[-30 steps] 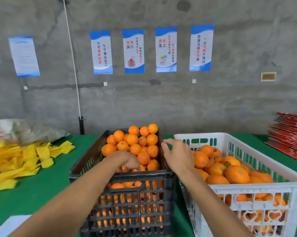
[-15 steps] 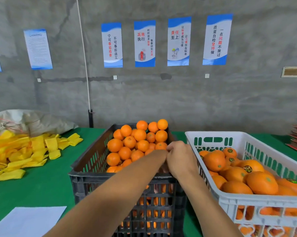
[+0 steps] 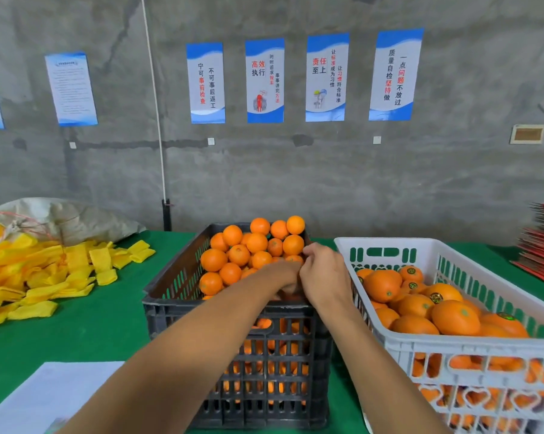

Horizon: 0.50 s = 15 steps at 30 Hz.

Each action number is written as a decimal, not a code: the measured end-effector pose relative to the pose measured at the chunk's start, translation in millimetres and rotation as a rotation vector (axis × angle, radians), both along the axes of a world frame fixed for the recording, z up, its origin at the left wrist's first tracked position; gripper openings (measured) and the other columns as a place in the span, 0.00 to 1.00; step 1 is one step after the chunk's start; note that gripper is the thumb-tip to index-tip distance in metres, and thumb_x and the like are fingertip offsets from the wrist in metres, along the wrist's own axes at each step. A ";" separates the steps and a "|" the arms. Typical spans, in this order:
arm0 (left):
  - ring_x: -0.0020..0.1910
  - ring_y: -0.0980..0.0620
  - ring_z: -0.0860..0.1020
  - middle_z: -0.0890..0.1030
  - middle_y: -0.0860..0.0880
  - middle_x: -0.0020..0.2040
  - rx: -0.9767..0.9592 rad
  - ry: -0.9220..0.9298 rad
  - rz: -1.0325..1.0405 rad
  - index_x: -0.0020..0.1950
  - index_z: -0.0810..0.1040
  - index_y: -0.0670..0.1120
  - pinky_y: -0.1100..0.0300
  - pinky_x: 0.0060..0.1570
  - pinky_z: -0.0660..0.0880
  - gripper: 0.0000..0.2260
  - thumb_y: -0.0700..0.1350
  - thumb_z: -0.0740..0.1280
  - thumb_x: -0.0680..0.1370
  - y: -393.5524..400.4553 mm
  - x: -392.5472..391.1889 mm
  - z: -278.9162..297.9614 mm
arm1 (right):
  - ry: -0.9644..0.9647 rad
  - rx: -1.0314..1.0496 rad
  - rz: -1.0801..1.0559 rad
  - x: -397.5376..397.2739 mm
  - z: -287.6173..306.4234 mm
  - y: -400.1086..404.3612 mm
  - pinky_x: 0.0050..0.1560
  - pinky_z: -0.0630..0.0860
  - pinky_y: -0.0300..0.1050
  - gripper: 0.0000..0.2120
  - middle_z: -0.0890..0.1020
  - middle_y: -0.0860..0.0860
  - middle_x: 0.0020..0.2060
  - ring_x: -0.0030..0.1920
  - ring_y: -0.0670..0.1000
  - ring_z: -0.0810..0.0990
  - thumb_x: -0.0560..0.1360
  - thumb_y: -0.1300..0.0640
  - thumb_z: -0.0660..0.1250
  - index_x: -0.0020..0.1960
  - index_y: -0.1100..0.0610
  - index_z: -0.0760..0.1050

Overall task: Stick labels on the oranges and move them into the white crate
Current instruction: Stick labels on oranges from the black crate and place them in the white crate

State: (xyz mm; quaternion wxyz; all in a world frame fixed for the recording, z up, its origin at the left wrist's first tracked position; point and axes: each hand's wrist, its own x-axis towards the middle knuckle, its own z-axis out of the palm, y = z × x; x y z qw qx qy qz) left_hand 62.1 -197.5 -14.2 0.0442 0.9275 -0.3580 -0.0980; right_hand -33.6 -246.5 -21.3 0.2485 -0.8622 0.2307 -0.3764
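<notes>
Two hands: left hand (image 3: 284, 274) and right hand (image 3: 324, 277), touching at centre frame above the right side of the black crate (image 3: 233, 311).
Change over the last second: hands well apart before, left one low among the fruit; now drawn together, the left forearm swung across towards the right.
Fingers, right: curled, tips (image 3: 308, 250) bunched as if pinching; object pinched too small to tell.
Fingers, left: hidden behind the right hand; state cannot be told.
Step in hand, as judged: probably label being peeled or pressed on, fruit not yet lifted.
Unlabelled oranges (image 3: 255, 245): heaped in the black crate, centre frame.
Labelled oranges (image 3: 421, 305): inside the white crate (image 3: 452, 341), lower right of frame, stickers visible on several.
Progress, as judged: black crate heaped high, so much work left.
Desk (image 3: 92, 327): green cover; yellow foam sleeves (image 3: 45, 277) at left, white sheet (image 3: 45, 399) lower left.
</notes>
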 end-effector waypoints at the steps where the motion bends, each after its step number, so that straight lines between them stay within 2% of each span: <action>1: 0.62 0.37 0.80 0.72 0.38 0.71 -0.120 -0.040 -0.006 0.70 0.73 0.42 0.51 0.50 0.81 0.16 0.36 0.66 0.82 5.9 -1.5 6.0 | -0.022 -0.022 0.006 -2.6 1.7 1.9 0.53 0.78 0.52 0.14 0.82 0.57 0.58 0.58 0.59 0.81 0.84 0.60 0.58 0.64 0.57 0.80; 2: 0.60 0.37 0.78 0.73 0.37 0.67 -0.263 -0.097 -0.027 0.66 0.74 0.44 0.51 0.47 0.79 0.14 0.37 0.67 0.80 17.2 -5.4 10.1 | -0.048 -0.058 0.021 -6.3 2.2 6.2 0.54 0.77 0.54 0.14 0.82 0.57 0.58 0.58 0.60 0.80 0.85 0.56 0.56 0.63 0.58 0.78; 4: 0.61 0.41 0.74 0.76 0.41 0.59 -0.574 -0.233 -0.107 0.60 0.75 0.49 0.51 0.53 0.76 0.09 0.41 0.66 0.81 45.4 -12.8 10.0 | -0.098 -0.196 0.080 -15.5 1.6 19.7 0.56 0.75 0.56 0.18 0.82 0.57 0.57 0.57 0.59 0.79 0.87 0.51 0.52 0.62 0.57 0.77; 7: 0.58 0.57 0.74 0.74 0.53 0.60 -1.025 -0.309 -0.171 0.64 0.72 0.59 0.59 0.58 0.73 0.12 0.47 0.64 0.82 88.9 -37.7 -3.2 | -0.357 -0.207 0.255 -36.2 -11.4 50.1 0.68 0.72 0.52 0.19 0.78 0.52 0.68 0.68 0.53 0.75 0.87 0.50 0.53 0.72 0.54 0.74; 8: 0.58 0.59 0.75 0.75 0.56 0.60 -1.150 -0.301 -0.207 0.63 0.71 0.60 0.60 0.58 0.74 0.12 0.47 0.66 0.82 101.3 -50.8 -10.7 | -0.437 -0.238 0.281 -44.0 -18.5 61.0 0.71 0.69 0.50 0.19 0.76 0.51 0.71 0.71 0.51 0.72 0.87 0.51 0.54 0.73 0.55 0.73; 9: 0.58 0.58 0.77 0.77 0.58 0.59 -1.251 -0.254 -0.244 0.63 0.71 0.60 0.60 0.56 0.76 0.14 0.46 0.68 0.81 112.5 -63.9 -21.3 | -0.502 -0.277 0.299 -50.5 -28.0 70.0 0.72 0.68 0.49 0.18 0.75 0.50 0.71 0.72 0.51 0.71 0.86 0.53 0.55 0.73 0.56 0.74; 10: 0.58 0.56 0.79 0.78 0.59 0.58 -1.329 -0.184 -0.262 0.62 0.71 0.61 0.61 0.55 0.77 0.16 0.46 0.71 0.80 120.9 -76.4 -34.4 | -0.560 -0.290 0.326 -56.0 -39.4 77.4 0.72 0.67 0.49 0.18 0.75 0.49 0.70 0.71 0.52 0.71 0.86 0.55 0.56 0.72 0.56 0.75; 12: 0.58 0.56 0.81 0.80 0.60 0.59 -1.407 -0.069 -0.226 0.62 0.72 0.63 0.66 0.52 0.78 0.20 0.50 0.76 0.76 134.7 -96.0 -69.4 | -0.642 -0.189 0.390 -66.1 -67.8 88.9 0.70 0.68 0.47 0.16 0.77 0.47 0.67 0.69 0.51 0.73 0.85 0.58 0.57 0.68 0.57 0.77; 15: 0.58 0.54 0.83 0.80 0.59 0.62 -1.391 0.062 -0.187 0.66 0.72 0.60 0.62 0.50 0.81 0.22 0.55 0.78 0.75 147.9 -111.2 -128.8 | -0.594 0.021 0.480 -78.1 -119.0 96.6 0.67 0.72 0.43 0.15 0.78 0.42 0.63 0.66 0.48 0.75 0.84 0.55 0.58 0.65 0.57 0.79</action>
